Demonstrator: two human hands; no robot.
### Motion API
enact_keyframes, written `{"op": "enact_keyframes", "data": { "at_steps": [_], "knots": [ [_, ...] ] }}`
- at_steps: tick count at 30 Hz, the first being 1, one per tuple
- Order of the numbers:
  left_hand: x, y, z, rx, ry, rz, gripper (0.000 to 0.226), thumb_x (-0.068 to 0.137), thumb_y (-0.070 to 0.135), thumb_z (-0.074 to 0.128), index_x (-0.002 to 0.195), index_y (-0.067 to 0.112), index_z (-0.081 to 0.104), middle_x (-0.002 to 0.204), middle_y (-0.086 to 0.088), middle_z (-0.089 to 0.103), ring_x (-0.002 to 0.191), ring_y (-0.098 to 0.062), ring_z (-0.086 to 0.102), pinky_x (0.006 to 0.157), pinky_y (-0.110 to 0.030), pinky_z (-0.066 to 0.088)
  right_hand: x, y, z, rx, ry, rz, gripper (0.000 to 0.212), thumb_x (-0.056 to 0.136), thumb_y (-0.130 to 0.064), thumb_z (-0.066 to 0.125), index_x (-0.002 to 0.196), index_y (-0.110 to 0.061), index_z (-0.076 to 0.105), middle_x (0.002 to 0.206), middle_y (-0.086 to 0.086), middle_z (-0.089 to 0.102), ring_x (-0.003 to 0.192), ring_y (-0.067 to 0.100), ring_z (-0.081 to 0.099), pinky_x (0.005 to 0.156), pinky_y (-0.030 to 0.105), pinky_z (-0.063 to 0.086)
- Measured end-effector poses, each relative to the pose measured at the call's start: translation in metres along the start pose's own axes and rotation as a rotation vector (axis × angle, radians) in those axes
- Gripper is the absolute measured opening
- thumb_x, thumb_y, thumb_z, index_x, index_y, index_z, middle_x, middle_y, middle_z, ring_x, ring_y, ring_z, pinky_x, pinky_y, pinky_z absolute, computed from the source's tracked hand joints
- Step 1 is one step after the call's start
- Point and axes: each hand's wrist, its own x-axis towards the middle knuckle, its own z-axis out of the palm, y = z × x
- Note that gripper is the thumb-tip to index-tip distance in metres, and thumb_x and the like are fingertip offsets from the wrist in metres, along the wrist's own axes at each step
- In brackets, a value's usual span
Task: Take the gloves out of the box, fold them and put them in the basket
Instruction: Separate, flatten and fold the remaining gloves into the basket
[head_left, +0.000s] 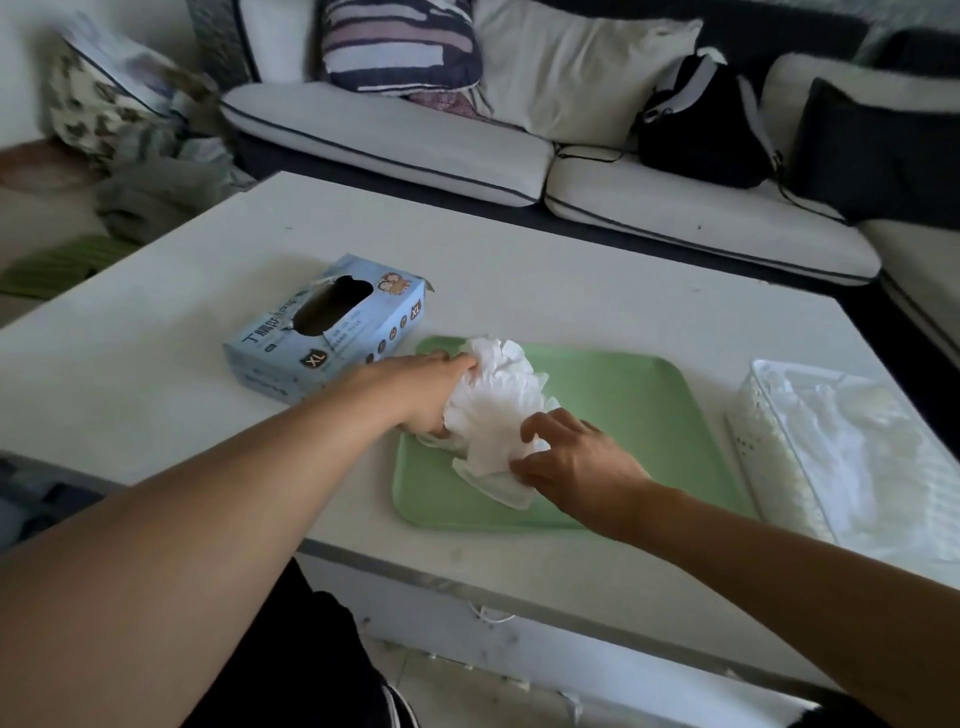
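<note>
My left hand (431, 389) grips and my right hand (576, 462) pinches the crumpled gloves (493, 410) on the green tray (623, 415); uneven tension may cause them to bunch, slip, or tear.

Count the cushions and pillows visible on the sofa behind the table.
3 clearly: a striped cushion at the back left, a white pillow beside it, and a dark cushion at the right. Others may be hidden behind the black bag or beyond the frame.
</note>
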Motion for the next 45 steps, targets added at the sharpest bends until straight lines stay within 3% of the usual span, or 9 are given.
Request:
{"op": "enact_keyframes", "data": {
  "at_steps": [6,12,16,23,30,35,38,41,45],
  "knots": [
    [0.005,0.005,0.004,-0.058,-0.038,-0.037,0.071,0.085,0.044,0.072,0.139,0.018,0.032,0.136,-0.008,0.044,0.117,-0.034,0.056,0.095,-0.048,0.049,-0.01,-0.004,-0.008,0.136,-0.212,0.226,0.054,0.08,-0.069,0.066,0.119,-0.032,0.071,0.113,-0.009,0.059,0.104,0.015,0.054,0.083,0.032,0.049],
    [0.008,0.009,0.002,-0.043,-0.031,-0.094,0.074,0.085,0.04,0.071,0.143,0.018,0.031,0.14,-0.008,0.044,0.119,-0.034,0.057,0.093,-0.046,0.05,0.015,-0.019,-0.003,0.147,-0.219,0.278,0.022,0.093,-0.034,0.066,0.098,-0.015,0.074,0.105,0.001,0.06,0.099,0.023,0.057,0.078,0.035,0.05],
    [0.016,0.004,-0.003,-0.047,-0.038,-0.123,0.066,0.085,0.038,0.071,0.14,0.017,0.039,0.138,-0.005,0.049,0.121,-0.033,0.056,0.097,-0.046,0.049,0.011,-0.001,-0.057,0.897,-0.402,0.405,0.013,0.092,-0.02,0.071,0.082,-0.011,0.071,0.073,0.002,0.064,0.066,0.008,0.056,0.064,0.024,0.047],
    [0.009,0.017,-0.031,0.143,-0.165,-0.246,0.119,0.075,0.052,0.084,0.16,0.015,0.009,0.158,-0.011,0.024,0.146,-0.038,0.029,0.112,-0.049,0.04,-0.004,0.054,-0.136,1.702,0.251,0.831,0.015,0.092,-0.017,0.062,0.099,-0.006,0.069,0.087,0.008,0.072,0.076,0.018,0.067,0.074,0.029,0.059],
    [-0.02,0.096,-0.08,-1.037,0.066,0.16,0.079,0.059,0.07,0.08,0.127,0.034,0.063,0.124,0.016,0.066,0.118,-0.004,0.062,0.103,-0.033,0.051,-0.007,0.057,-0.136,1.709,0.307,0.954,0.019,0.101,-0.011,0.053,0.087,-0.004,0.065,0.071,0.009,0.07,0.06,0.018,0.068,0.055,0.025,0.056],
    [0.001,0.159,-0.064,-1.266,0.221,0.299,0.05,0.079,0.004,0.085,0.123,0.014,0.064,0.108,0.003,0.077,0.102,-0.013,0.073,0.091,-0.031,0.059,-0.01,0.056,-0.158,1.696,0.188,0.836,0.035,0.101,-0.022,0.041,0.106,0.0,0.068,0.1,0.021,0.074,0.086,0.029,0.072,0.076,0.036,0.06],
    [0.01,0.166,-0.069,-1.347,0.319,0.236,0.035,0.088,0.003,0.075,0.12,0.015,0.067,0.111,-0.009,0.076,0.102,-0.024,0.073,0.089,-0.04,0.06,-0.017,0.069,-0.172,1.316,0.264,0.864,0.032,0.099,-0.029,0.049,0.103,-0.004,0.069,0.099,0.019,0.075,0.079,0.031,0.071,0.076,0.041,0.059],
    [0.009,0.17,-0.075,-1.495,0.141,0.257,0.04,0.098,-0.002,0.057,0.126,0.025,0.065,0.122,-0.013,0.071,0.104,-0.027,0.071,0.087,-0.041,0.056,-0.028,0.089,-0.168,1.095,0.385,0.887,0.034,0.082,-0.029,0.074,0.11,-0.012,0.064,0.107,0.011,0.071,0.088,0.026,0.071,0.086,0.043,0.058],
    [0.004,0.171,-0.082,-1.647,-0.139,0.412,0.049,0.1,-0.01,0.04,0.136,0.016,0.059,0.132,-0.016,0.067,0.121,-0.035,0.065,0.099,-0.044,0.054,-0.043,0.094,-0.163,1.531,-0.026,0.701,0.054,0.089,-0.038,0.067,0.13,-0.004,0.061,0.124,0.019,0.067,0.111,0.036,0.065,0.099,0.046,0.052]
  ]
}}
